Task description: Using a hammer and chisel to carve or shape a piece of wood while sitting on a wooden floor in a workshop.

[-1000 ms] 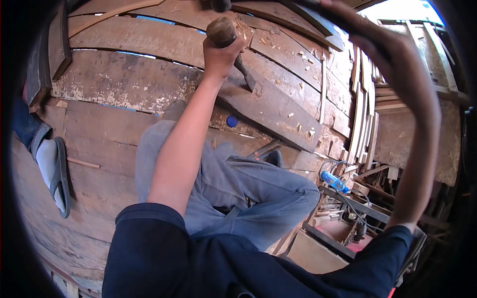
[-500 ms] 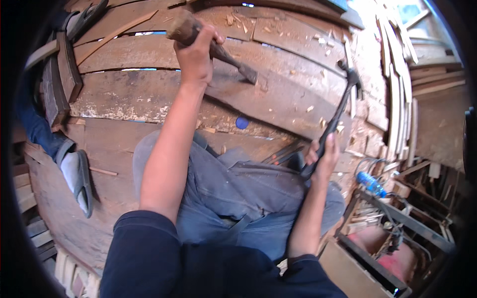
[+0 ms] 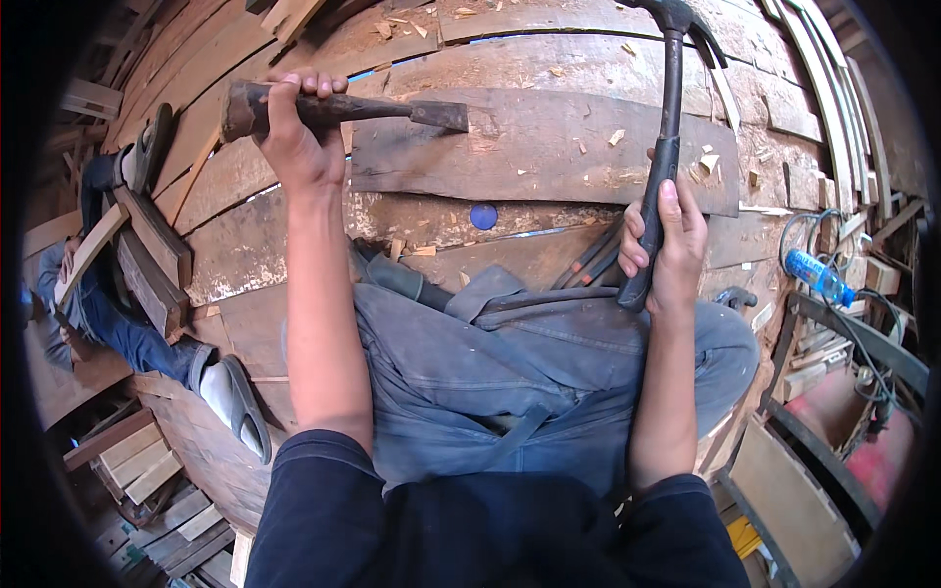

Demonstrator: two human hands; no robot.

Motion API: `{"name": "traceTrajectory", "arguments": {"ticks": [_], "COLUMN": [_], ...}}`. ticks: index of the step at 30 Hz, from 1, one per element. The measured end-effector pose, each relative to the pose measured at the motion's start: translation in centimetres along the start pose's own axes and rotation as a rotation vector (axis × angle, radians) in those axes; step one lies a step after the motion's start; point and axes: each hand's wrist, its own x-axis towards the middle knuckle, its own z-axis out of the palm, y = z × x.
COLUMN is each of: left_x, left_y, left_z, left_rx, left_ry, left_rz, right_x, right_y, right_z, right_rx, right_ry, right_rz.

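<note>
Plainly, the chisel point(image 3: 384, 110) is pointed rightward, with its blade point(image 3: 439, 116) laid over the left part of the dark board point(image 3: 554, 171) and its handle carried out past that board's left end. Its long axis is held almost level and nearly in line with the board's length. The blade's edge is set at a paler cut patch point(image 3: 483, 134) on the board; whether wood is being pressed there cannot be told. The hammer point(image 3: 670, 108) is held crosswise to the board: its handle is seen crossing the board's right part, and its head is carried beyond the far edge, with the claw turned right.

Half a second earlier, chisel and board were both seen slanting down to the right; now they are seen nearly level, the view having turned as well. The hammer's head, then near the far edge at the board's right end, has been brought well past that edge.

The chisel's handle is enclosed by the curled fingers of the left hand point(image 3: 309, 147), left of the board. The hammer's grip is wrapped by the right hand point(image 3: 674, 240) at the board's near edge, the thumb laid along it. Chips point(image 3: 617, 137) are scattered on the board, and a blue disc point(image 3: 483, 216) is seen just beside its near edge.
</note>
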Motion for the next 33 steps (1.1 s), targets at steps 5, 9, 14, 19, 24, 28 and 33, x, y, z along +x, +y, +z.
{"name": "traceTrajectory", "arguments": {"ticks": [5, 9, 14, 19, 24, 28, 33], "left_x": [-0.4, -0.5, -0.9, -1.3, -1.0, -1.0, -0.7], "left_y": [0.3, 0.3, 0.0, -0.3, -0.5, -0.4, -0.7], "left_z": [0.9, 1.3, 1.5, 1.7, 2.0, 2.4, 2.4], "left_rx": [0.029, 0.089, 0.098, 0.1, 0.053, 0.131, 0.176], "left_ry": [0.0, 0.012, 0.026, 0.012, -0.049, -0.015, -0.075], "left_rz": [-0.02, 0.0, 0.066, 0.119, 0.188, 0.185, 0.226], "right_x": [-0.1, -0.2, -0.3, -0.4, -0.8, -2.2, -3.2], "right_y": [0.0, 0.3, 1.1, 1.8, 1.3, 0.1, 0.7], "right_z": [0.4, 0.8, 1.0, 1.2, 2.6, 3.6, 3.8], "right_rx": [-0.098, -0.168, -0.24, -0.305, -0.378, -0.373, -0.325], "right_ry": [0.018, 0.008, 0.007, -0.067, -0.099, -0.077, -0.248], "right_rz": [-0.012, -0.041, -0.071, -0.114, -0.226, -0.312, 0.135]}}
